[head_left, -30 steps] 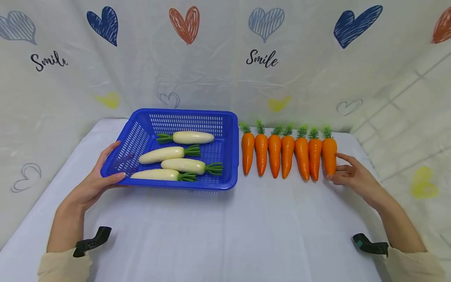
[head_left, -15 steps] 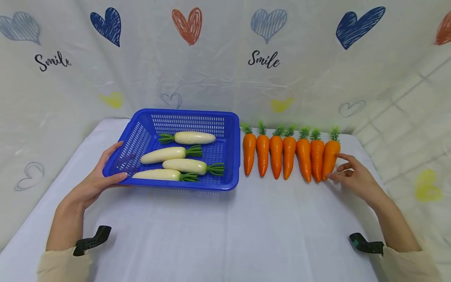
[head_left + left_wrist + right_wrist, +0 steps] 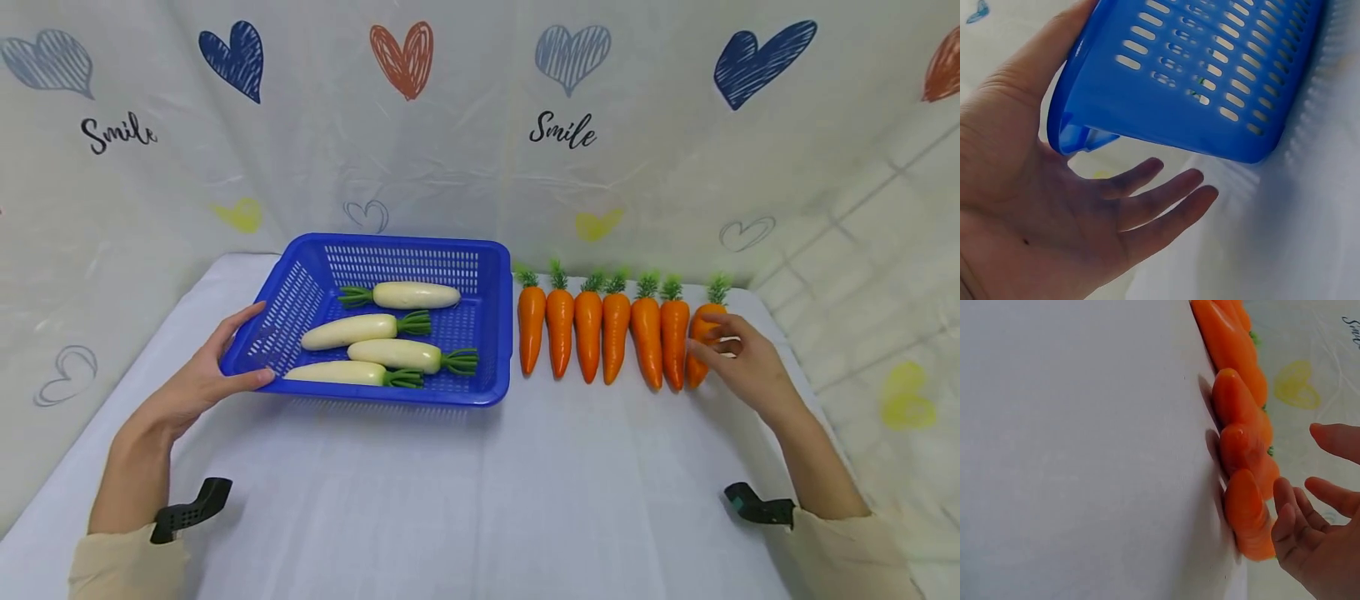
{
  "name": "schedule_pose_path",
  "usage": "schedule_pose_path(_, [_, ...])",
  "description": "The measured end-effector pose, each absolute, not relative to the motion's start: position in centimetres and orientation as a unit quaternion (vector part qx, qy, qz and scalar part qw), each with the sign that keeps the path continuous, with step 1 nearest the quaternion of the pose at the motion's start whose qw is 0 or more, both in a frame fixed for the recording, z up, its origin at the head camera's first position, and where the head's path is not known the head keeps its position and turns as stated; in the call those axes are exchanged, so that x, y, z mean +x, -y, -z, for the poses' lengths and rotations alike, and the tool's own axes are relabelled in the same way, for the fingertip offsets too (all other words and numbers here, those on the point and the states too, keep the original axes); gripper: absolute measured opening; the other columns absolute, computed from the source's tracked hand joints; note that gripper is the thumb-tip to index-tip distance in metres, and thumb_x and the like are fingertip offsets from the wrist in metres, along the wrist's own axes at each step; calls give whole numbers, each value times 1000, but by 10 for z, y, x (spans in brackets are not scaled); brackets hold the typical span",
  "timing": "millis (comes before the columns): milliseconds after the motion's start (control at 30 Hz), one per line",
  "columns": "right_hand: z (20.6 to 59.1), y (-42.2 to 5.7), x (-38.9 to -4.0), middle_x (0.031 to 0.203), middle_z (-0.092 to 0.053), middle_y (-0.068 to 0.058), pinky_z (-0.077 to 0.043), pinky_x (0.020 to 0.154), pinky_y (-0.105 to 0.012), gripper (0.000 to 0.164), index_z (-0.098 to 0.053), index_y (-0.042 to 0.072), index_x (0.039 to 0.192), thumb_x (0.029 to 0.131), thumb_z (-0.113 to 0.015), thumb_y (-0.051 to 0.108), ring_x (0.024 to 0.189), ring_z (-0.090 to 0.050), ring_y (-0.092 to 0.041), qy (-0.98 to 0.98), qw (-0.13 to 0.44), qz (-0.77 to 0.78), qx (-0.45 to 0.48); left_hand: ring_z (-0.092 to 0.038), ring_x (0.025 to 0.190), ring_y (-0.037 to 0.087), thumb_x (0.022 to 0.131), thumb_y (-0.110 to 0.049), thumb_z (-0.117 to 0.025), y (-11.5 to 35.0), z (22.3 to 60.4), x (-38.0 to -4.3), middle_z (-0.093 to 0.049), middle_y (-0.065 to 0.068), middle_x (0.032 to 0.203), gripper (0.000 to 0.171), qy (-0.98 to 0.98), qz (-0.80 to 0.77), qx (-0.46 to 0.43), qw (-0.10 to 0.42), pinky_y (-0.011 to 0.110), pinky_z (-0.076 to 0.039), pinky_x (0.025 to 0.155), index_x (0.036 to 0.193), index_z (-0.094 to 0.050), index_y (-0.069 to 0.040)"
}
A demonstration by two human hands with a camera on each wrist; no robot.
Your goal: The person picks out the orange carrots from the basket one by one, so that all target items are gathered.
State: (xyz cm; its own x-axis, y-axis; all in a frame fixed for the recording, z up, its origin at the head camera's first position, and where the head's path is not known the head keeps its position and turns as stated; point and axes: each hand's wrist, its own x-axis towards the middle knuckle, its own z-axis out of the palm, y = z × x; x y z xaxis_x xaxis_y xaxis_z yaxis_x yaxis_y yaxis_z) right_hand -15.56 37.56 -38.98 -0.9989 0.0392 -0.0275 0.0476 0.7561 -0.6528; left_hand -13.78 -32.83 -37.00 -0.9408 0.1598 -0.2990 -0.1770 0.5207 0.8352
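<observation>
My left hand (image 3: 187, 383) rests at the near left corner of a blue perforated plastic basket (image 3: 497, 333). Thumb and forefinger lie along the rim there, while the other fingers spread loosely below it, apart from the basket wall (image 3: 1147, 106). Inside the basket lie several white radishes (image 3: 366, 330) with green stalks. To its right, several orange carrots (image 3: 560, 333) with leafy tops form a row, tips toward me. Over the rightmost carrot (image 3: 696, 377), which slants slightly, hovers my right hand (image 3: 753, 371); its relaxed fingers (image 3: 1284, 526) are close beside that carrot, holding nothing.
A white cloth (image 3: 480, 500) covers the table. Behind it hangs a pale curtain (image 3: 465, 150) printed with hearts and "Smile". The carrot tops reach close to the curtain. Black wrist-worn devices (image 3: 757, 507) sit on both forearms.
The rightmost carrot has turned from nearly straight to a slant, its leafy top farther right. My right hand has let go of it and shifted left over it. The left hand stays at the basket.
</observation>
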Motion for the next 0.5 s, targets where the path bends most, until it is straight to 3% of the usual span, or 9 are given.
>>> schedule_pose_path(100, [389, -366, -161, 131, -57, -28, -49, 68, -14, 61, -47, 0, 149, 102, -67, 33, 104, -64, -19, -938, -2, 347, 8, -10, 154, 60, 100, -36, -68, 326, 369, -139, 8, 21, 176, 93, -870, -469, -12, 156, 85, -23, 114, 166, -3, -47])
schedule_pose_path(200, [387, -354, -165, 133, -55, -31, -60, 81, -38, 60, -47, -2, 150, 103, -66, 31, 114, -59, -48, -937, -8, 349, -9, -11, 156, 60, 101, -45, -65, 320, 367, -139, 4, 21, 176, 87, -885, -449, -35, 121, 85, -26, 112, 168, -10, -39])
schedule_pose_path(333, [379, -338, -170, 138, -52, -31, -49, 99, -69, 60, -48, -1, 149, 103, -66, 32, 120, -55, -51, -936, -30, 350, -26, -8, 157, 58, 99, -53, -63, 308, 362, -140, -1, 18, 177, 83, -908, -413, -48, 59, 87, -21, 111, 167, -23, -26])
schedule_pose_path(400, [375, -331, -172, 142, -50, -30, -47, 101, -69, 61, -48, -1, 149, 102, -67, 32, 122, -53, -50, -936, -45, 347, -32, -9, 157, 59, 100, -52, -63, 299, 357, -141, -3, 20, 176, 81, -922, -384, -36, 27, 88, -18, 112, 165, -29, -19])
schedule_pose_path(500, [371, -319, -172, 149, -46, -30, -45, 103, -71, 63, -47, 0, 150, 101, -69, 33, 128, -50, -50, -941, -52, 334, -30, -18, 154, 60, 99, -50, -65, 282, 349, -143, -12, 26, 173, 79, -947, -320, -22, -13, 87, -23, 110, 162, -36, -12])
